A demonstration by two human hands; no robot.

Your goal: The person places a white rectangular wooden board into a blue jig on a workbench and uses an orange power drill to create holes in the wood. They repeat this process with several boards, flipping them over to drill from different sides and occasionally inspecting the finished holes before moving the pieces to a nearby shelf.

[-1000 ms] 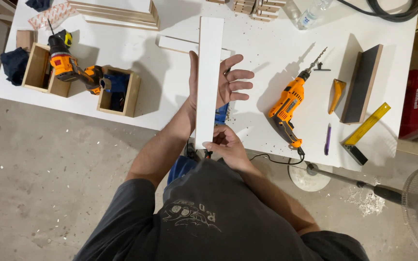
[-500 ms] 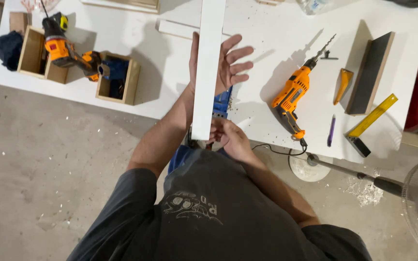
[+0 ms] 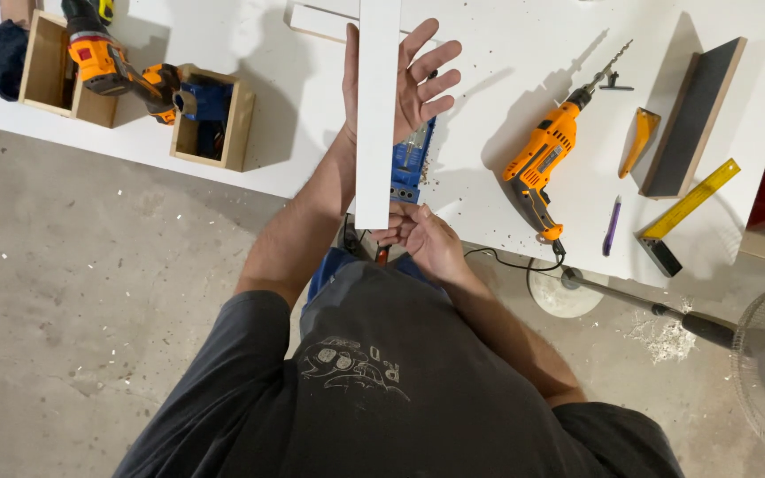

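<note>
Holding a long white board (image 3: 377, 106) upright over the worktop (image 3: 506, 53) near edge: left hand (image 3: 405, 84) splayed open behind it, right hand (image 3: 418, 237) pinching its lower end. Blue jig (image 3: 411, 164) lying underneath, orange drill (image 3: 546, 159) resting just right, bare worktop between.

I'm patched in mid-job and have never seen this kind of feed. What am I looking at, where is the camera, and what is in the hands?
There is no machine: a person works with bare hands, filmed looking down from a camera on their head. The left hand, fingers spread, backs a long white board; the right hand is at its near end. Below is a white table bearing an orange corded drill, a blue jig, a yellow square, a purple pen, small wooden boxes and a second orange drill.
</note>
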